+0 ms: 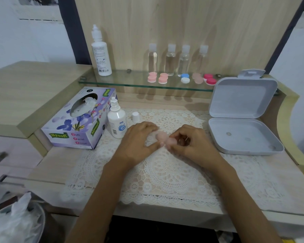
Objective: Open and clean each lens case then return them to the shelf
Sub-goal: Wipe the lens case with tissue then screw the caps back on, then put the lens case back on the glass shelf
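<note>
A pale pink lens case is held between both hands just above the lace mat. My left hand pinches its left end and my right hand grips its right cap; the fingers hide much of the case. On the glass shelf lie several more cases: two light pink ones, a blue-and-white one, a pale pink one and a magenta one.
An uncapped solution bottle stands next to the tissue box, its white cap on the mat. An open grey plastic box sits right. A tall white bottle and several clear bottles stand on the shelf. A lined bin is lower left.
</note>
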The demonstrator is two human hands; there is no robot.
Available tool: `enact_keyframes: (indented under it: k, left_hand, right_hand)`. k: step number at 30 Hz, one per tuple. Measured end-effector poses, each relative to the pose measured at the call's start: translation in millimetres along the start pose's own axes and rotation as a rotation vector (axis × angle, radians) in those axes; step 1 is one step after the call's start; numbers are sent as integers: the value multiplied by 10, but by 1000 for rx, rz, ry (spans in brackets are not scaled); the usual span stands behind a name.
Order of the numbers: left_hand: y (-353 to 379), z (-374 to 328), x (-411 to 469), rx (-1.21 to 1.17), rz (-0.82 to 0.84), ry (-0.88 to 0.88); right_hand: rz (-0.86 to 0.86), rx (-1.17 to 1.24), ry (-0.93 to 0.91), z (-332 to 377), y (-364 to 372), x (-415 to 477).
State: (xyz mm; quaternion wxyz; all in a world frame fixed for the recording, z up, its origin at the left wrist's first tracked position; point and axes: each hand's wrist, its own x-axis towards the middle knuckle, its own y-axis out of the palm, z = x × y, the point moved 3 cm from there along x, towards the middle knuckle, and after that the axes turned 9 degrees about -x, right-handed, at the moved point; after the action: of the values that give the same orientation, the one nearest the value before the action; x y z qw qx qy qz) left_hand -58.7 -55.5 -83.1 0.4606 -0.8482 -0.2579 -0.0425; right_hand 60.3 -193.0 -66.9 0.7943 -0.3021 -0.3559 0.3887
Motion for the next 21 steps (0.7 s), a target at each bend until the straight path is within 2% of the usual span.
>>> enact_keyframes:
  k: [3, 5, 14, 21]
  left_hand:
    - [97, 16, 0, 252, 168, -74]
    - [121, -10, 2, 307, 222, -100]
    - [100, -34, -9, 294, 242, -128]
    - [81, -37, 1, 271, 225, -120]
  right_hand:
    - [-31, -7, 21, 10, 0, 2]
    - [-50, -9, 35, 10, 0, 7]
    - [-114, 4, 124, 16, -13, 83]
    - [-298, -51, 142, 121, -272, 411]
